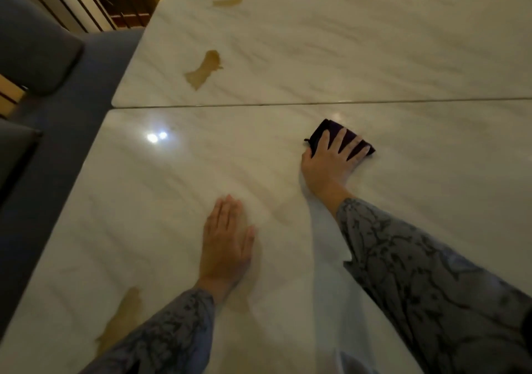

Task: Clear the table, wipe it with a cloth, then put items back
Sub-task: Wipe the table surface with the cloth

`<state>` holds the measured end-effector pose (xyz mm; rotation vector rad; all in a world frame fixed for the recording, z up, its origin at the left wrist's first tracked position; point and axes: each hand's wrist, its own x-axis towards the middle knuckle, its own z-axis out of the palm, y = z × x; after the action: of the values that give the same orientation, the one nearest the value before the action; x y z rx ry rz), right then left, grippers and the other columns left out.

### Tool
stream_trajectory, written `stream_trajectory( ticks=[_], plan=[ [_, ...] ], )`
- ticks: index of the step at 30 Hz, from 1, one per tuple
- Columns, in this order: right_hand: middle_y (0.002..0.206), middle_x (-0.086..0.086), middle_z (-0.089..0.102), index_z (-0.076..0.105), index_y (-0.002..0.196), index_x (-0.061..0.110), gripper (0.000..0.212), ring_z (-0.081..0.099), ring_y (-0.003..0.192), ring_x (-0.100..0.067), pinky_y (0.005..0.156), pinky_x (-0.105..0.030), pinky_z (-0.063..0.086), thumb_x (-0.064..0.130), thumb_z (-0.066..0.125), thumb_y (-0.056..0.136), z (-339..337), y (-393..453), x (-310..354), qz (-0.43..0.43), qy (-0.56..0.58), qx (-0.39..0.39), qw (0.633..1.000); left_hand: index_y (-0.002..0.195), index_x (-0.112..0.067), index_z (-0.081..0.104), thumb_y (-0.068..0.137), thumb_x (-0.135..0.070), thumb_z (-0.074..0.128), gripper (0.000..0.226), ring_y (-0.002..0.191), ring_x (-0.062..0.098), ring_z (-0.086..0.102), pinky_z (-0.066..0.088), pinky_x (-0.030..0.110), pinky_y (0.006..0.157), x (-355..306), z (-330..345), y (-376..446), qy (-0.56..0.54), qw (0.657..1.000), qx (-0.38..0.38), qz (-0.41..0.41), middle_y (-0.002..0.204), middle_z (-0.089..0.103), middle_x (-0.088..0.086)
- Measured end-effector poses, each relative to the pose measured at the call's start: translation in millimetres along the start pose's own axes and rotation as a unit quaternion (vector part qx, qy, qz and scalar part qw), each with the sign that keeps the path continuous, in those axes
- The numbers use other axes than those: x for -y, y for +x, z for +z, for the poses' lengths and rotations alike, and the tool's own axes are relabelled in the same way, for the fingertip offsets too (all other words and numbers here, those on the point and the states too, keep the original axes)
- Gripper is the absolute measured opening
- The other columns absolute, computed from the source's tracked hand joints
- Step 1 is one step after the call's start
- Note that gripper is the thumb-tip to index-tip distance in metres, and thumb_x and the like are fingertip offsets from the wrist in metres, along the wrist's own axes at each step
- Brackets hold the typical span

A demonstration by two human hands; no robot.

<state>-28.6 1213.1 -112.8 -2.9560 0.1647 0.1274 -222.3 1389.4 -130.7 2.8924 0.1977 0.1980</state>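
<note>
Midway through wiping: right hand [331, 159] spread flat, pinning dark cloth [349, 136] on marble table [288, 80]; left hand [226, 240] open, bracing, empty. Best course: firm overlapping strokes toward brown stain [205, 70] beyond seam.

Much of the dark cloth [342, 137] lies hidden under the right hand [331, 160], only its far corner and edges showing. Nearer than the cloth, a brown stain [123, 316] slips under the left sleeve [161, 333] (its full outline unreadable). Both sleeves are cut off by the bottom edge.
</note>
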Motion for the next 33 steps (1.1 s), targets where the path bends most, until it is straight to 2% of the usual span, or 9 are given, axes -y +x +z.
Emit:
stream_trajectory(
  ticks=[5, 10, 14, 17, 20, 23, 27, 30, 33],
  plan=[
    [0.161, -0.017, 0.010, 0.020, 0.154, 0.020, 0.064, -0.003, 0.144, -0.051, 0.112, -0.068, -0.005, 0.052, 0.022, 0.098, 2.3, 33.5, 46.5, -0.065, -0.029, 0.014, 0.997, 0.148, -0.010, 0.036, 0.096, -0.047, 0.040, 0.064, 0.148, 0.023, 0.017, 0.018, 0.036, 0.118, -1.6, -2.0, -2.8, -0.001, 1.000, 0.013, -0.014, 0.158, 0.028, 0.009],
    [0.162, -0.014, 0.009, 0.018, 0.154, 0.025, 0.063, -0.004, 0.145, -0.049, 0.113, -0.066, -0.008, 0.054, 0.017, 0.099, 11.9, 25.6, 89.5, -0.116, -0.027, 0.023, 0.993, 0.152, -0.012, 0.028, 0.097, -0.049, 0.035, 0.066, 0.150, 0.021, 0.007, 0.016, 0.038, 0.119, -3.7, -6.1, -2.7, -0.006, 0.999, 0.037, -0.016, 0.161, 0.020, 0.007],
    [0.162, -0.010, 0.010, 0.022, 0.153, 0.026, 0.060, -0.004, 0.147, -0.044, 0.115, -0.063, -0.006, 0.051, 0.023, 0.098, 17.5, -10.9, 86.5, -0.207, -0.023, 0.032, 0.978, 0.152, -0.010, 0.028, 0.098, -0.048, 0.030, 0.066, 0.150, 0.023, 0.010, 0.021, 0.042, 0.118, -4.9, -6.4, -2.8, 0.006, 0.998, 0.053, -0.016, 0.160, 0.021, 0.010],
    [0.161, -0.007, 0.019, 0.031, 0.151, 0.025, 0.058, 0.002, 0.149, -0.037, 0.118, -0.058, -0.005, 0.047, 0.029, 0.097, 18.6, -45.7, 62.7, -0.231, 0.008, 0.019, 0.973, 0.151, -0.009, 0.029, 0.098, -0.047, 0.031, 0.065, 0.149, 0.025, 0.015, 0.022, 0.042, 0.118, -5.5, -5.4, -1.5, 0.010, 0.998, 0.054, -0.015, 0.159, 0.024, 0.012],
    [0.159, -0.003, 0.026, 0.034, 0.149, 0.025, 0.062, 0.008, 0.149, -0.032, 0.118, -0.054, -0.006, 0.047, 0.030, 0.091, 19.6, -53.2, 21.9, -0.167, 0.020, -0.004, 0.986, 0.149, -0.007, 0.035, 0.096, -0.046, 0.036, 0.065, 0.148, 0.026, 0.019, 0.020, 0.039, 0.116, -4.3, -3.1, -1.0, -0.004, 0.999, 0.039, -0.010, 0.157, 0.029, 0.013],
    [0.157, -0.008, 0.030, 0.037, 0.148, 0.018, 0.062, 0.013, 0.147, -0.038, 0.117, -0.059, -0.003, 0.047, 0.032, 0.093, 13.2, -25.0, -16.9, -0.010, 0.023, -0.052, 0.998, 0.149, -0.008, 0.035, 0.095, -0.047, 0.036, 0.066, 0.149, 0.025, 0.017, 0.019, 0.038, 0.117, -2.5, -1.9, -1.9, -0.005, 0.999, 0.034, -0.009, 0.158, 0.027, 0.011],
    [0.161, -0.013, 0.016, 0.026, 0.152, 0.017, 0.066, 0.001, 0.146, -0.046, 0.116, -0.060, -0.005, 0.054, 0.024, 0.097, -2.6, 23.9, -31.1, 0.155, -0.003, -0.037, 0.987, 0.151, -0.009, 0.031, 0.097, -0.045, 0.035, 0.065, 0.150, 0.025, 0.011, 0.018, 0.041, 0.118, -3.9, -1.9, -2.6, -0.001, 0.999, 0.039, -0.011, 0.160, 0.022, 0.010],
    [0.162, -0.016, 0.009, 0.021, 0.153, 0.024, 0.068, -0.002, 0.144, -0.050, 0.115, -0.062, -0.006, 0.059, 0.014, 0.096, -4.2, 55.8, -7.1, 0.170, -0.025, -0.018, 0.985, 0.151, -0.009, 0.030, 0.097, -0.044, 0.036, 0.065, 0.150, 0.026, 0.009, 0.018, 0.042, 0.119, -3.7, -2.4, -2.7, -0.009, 0.999, 0.042, -0.010, 0.160, 0.021, 0.010],
    [0.161, -0.015, 0.013, 0.024, 0.153, 0.026, 0.066, 0.002, 0.144, -0.052, 0.114, -0.063, -0.006, 0.060, 0.017, 0.096, 0.8, 73.9, 35.9, 0.094, -0.026, -0.008, 0.995, 0.152, -0.010, 0.027, 0.097, -0.046, 0.035, 0.066, 0.150, 0.025, 0.006, 0.017, 0.042, 0.119, -3.7, -2.6, -1.6, -0.003, 0.999, 0.047, -0.010, 0.161, 0.018, 0.010]
  ],
)
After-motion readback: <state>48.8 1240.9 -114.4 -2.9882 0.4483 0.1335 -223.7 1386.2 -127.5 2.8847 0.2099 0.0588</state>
